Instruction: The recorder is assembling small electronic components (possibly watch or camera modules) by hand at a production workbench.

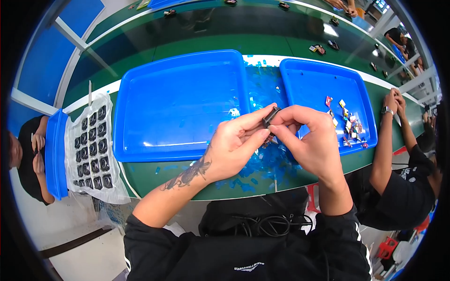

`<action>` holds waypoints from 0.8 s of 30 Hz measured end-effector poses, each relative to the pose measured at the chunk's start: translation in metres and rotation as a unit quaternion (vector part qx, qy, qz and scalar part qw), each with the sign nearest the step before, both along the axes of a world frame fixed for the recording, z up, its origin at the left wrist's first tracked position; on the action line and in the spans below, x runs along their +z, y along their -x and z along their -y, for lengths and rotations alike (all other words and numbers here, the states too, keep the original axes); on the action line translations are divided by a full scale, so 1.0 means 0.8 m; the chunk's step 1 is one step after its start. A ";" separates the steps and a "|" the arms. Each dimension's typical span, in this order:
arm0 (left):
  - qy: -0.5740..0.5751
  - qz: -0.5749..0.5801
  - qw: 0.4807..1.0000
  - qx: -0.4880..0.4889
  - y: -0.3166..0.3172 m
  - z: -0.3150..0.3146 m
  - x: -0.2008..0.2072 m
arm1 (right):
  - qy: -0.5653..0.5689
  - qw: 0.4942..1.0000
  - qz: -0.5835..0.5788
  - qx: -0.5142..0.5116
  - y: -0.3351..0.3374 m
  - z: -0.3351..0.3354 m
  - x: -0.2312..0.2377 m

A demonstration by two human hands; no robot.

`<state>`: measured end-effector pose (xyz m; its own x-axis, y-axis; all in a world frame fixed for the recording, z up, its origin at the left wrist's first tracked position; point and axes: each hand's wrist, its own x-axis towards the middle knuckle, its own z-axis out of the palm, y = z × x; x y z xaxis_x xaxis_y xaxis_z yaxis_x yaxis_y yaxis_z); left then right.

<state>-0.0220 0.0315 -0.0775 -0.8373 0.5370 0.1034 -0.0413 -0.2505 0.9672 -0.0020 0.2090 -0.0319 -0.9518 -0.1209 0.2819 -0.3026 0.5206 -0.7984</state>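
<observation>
Between my two hands, over the gap between two blue trays, is a small black part (271, 116), roughly block-shaped; its exact kind does not show. My left hand (239, 143) grips it with thumb and fingers from the left. From the right, the thumb and bent fingers of my right hand (307, 136) pinch at the same part. Below the fingertips, something small and reddish is partly hidden by my hands. Small parts with white, yellow and red pieces (351, 124) lie in the right blue tray (323, 71).
A large blue tray (180, 112) stands left, holding a few scraps. Blue film bits (262, 171) litter the green table (164, 180). Farther left, a pale plastic tray (105, 187) holds rows of round black parts. A conveyor (262, 40) carries small assemblies behind. People sit at both sides.
</observation>
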 end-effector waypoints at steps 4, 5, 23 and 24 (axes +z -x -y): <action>0.019 -0.010 1.000 -0.001 -0.002 0.002 0.001 | -0.014 1.000 0.004 -0.023 -0.003 0.005 0.002; 0.034 -0.017 0.999 -0.004 -0.002 0.002 0.002 | -0.021 0.999 -0.023 -0.031 -0.003 0.005 0.001; -0.124 -0.059 0.987 0.080 0.003 -0.002 0.002 | 0.271 0.938 0.203 0.076 -0.011 -0.003 -0.024; -0.093 -0.116 0.985 0.085 0.003 -0.001 0.000 | 0.271 0.938 0.202 0.076 -0.011 0.001 -0.025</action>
<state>-0.0247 0.0323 -0.0777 -0.8558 0.3446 0.3858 0.2331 -0.4089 0.8823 0.0069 0.2081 -0.0519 -0.9776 -0.2070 -0.0378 0.0430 -0.0206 -0.9989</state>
